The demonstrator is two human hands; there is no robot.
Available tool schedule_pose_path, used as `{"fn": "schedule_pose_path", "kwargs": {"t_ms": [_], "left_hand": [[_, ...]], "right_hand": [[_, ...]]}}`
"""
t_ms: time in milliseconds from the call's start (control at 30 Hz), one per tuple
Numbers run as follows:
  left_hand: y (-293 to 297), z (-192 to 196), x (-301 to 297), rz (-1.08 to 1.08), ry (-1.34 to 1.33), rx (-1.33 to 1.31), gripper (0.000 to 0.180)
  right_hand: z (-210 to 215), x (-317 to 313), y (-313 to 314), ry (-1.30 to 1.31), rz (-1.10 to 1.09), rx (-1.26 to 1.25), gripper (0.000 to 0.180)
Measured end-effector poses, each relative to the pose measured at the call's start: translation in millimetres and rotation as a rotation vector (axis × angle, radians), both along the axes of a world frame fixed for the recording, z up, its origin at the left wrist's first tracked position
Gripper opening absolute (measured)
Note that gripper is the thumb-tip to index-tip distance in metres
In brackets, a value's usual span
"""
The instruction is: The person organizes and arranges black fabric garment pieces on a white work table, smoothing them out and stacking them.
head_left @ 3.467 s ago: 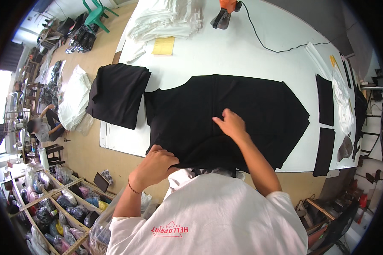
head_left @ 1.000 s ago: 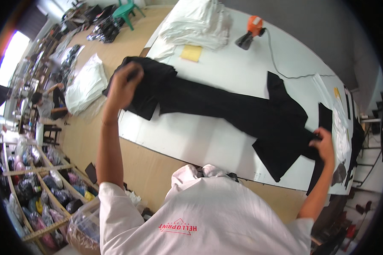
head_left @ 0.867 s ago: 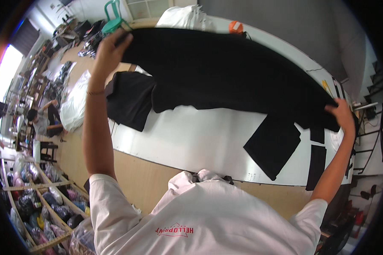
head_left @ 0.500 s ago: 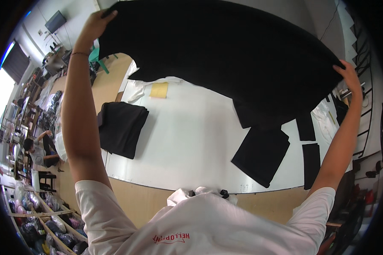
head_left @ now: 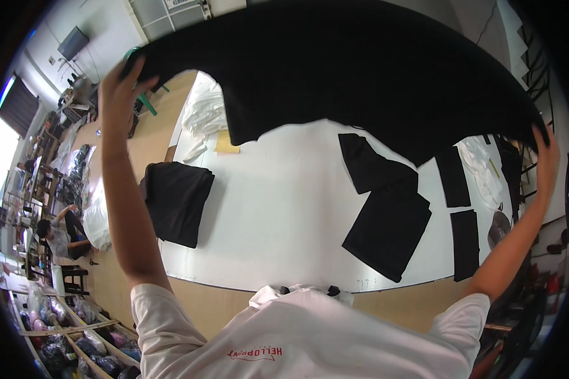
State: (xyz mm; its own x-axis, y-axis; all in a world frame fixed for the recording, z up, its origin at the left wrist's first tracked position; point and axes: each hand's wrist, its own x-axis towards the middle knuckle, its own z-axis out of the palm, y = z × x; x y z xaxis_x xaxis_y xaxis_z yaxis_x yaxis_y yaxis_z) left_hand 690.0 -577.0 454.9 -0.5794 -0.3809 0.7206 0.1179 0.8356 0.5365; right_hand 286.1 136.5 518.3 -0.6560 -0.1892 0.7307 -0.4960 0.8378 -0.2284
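A large piece of black fabric (head_left: 360, 69) is held up and spread wide above the far part of the white table (head_left: 272, 208), with curved cut-outs along its lower edge. My left hand (head_left: 121, 88) grips its left end between thumb and fingers. At the other end, my right hand (head_left: 545, 155) pinches the right corner, its fingers partly behind the cloth. Below hang no folds onto the near tabletop. Cut black pieces (head_left: 389, 234) lie overlapping at the table's right of middle. A folded stack of black fabric (head_left: 180, 202) lies on the left.
Narrow black strips (head_left: 465, 243) lie near the right edge, beside white cloth (head_left: 480, 167). More white cloth (head_left: 203, 107) and a yellow sheet (head_left: 227, 143) are at the far left. A person (head_left: 60, 234) sits on the floor at left, near wooden bins of bagged goods (head_left: 76, 335).
Both hands have moved outward and a little lower, stretching the black fabric wider. Its lower edge has shifted, uncovering more of the cut pieces and the white cloth.
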Motion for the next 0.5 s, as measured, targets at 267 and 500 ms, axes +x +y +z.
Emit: {"fn": "schedule_pose_path", "kwargs": {"t_ms": [267, 500], "left_hand": [[158.4, -144.7, 152.3, 0.006, -0.406, 0.453, 0.045], [212.4, -347.7, 202.0, -0.020, -0.843, 0.730, 0.025]], "right_hand": [[-157.4, 205.9, 76.1, -0.560, 0.139, 0.014, 0.044], [-371.1, 264.0, 108.5, -1.021, 0.095, -0.010, 0.039]]}}
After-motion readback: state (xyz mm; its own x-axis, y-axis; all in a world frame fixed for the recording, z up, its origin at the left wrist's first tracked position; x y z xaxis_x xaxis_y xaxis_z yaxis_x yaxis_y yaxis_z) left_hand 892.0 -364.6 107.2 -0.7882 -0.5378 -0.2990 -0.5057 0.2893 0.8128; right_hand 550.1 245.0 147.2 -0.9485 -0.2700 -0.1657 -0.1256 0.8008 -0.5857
